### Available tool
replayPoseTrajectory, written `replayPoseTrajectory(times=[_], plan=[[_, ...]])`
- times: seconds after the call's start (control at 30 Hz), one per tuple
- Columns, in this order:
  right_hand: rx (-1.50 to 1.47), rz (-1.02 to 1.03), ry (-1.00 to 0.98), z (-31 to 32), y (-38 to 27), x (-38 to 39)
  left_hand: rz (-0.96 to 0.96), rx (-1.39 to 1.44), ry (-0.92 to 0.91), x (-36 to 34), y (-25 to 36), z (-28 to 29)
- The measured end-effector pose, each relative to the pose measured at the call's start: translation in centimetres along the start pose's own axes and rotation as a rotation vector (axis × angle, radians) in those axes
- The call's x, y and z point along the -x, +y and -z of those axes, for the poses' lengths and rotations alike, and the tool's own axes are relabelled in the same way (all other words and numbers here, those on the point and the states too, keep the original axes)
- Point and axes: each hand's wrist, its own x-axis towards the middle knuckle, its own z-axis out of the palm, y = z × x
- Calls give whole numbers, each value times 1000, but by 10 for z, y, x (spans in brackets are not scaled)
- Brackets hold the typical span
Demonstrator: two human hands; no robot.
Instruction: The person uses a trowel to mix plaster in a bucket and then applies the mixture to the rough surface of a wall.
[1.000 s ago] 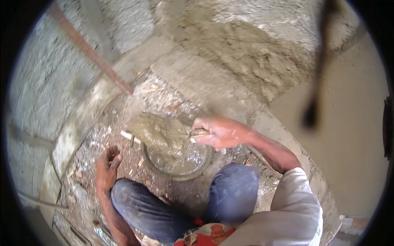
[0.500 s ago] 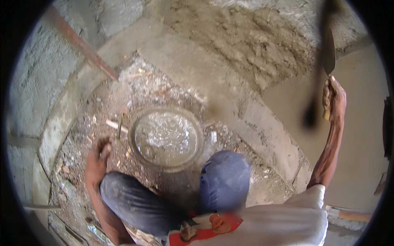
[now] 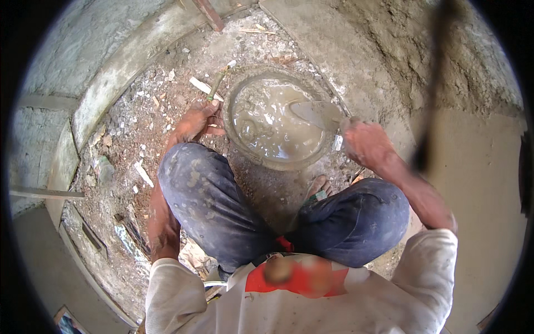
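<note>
Mortar [image 3: 267,133], wet and grey-brown, lies in a round grey basin [image 3: 281,165]; at its three o'clock the right hand [image 3: 364,140] clasps a pointed grey metal trowel [image 3: 320,114]; at nine, the left hand [image 3: 194,122], grip impossible to tell.

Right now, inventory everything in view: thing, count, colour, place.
Basin: 1, grey, centre
Mortar: 1 batch, grey-brown, in basin
Trowel: 1, grey, basin's right side
Stick: 1, greenish, left of basin
Strip: 1, white, beside the stick
Bar: 1, reddish, top
Rubble: many, mixed, around basin
Rough wall coat: 1, brown, upper right
Smooth surface: 1, tan, far right
Blurred shape: 1, dark, upper right
Shirt: 1, off-white and red, bottom
Trousers: 1 pair, blue, lower middle
Left hand: 1, bare, by basin's left
Right hand: 1, bare, on trowel handle
</note>
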Motion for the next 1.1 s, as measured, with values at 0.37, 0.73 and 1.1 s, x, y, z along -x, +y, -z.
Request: replayPoseTrajectory(times=[0.37,0.73,1.1], plan=[[-602,269,102,-95,-47,-58,-52,41,66,-10,-7,-16],[-775,161,-186,-62,-30,-20,-17,-18,56,2,1,-6],[-614,70,28,-81,-35,-9,-8,-15,170,12,7,12]])
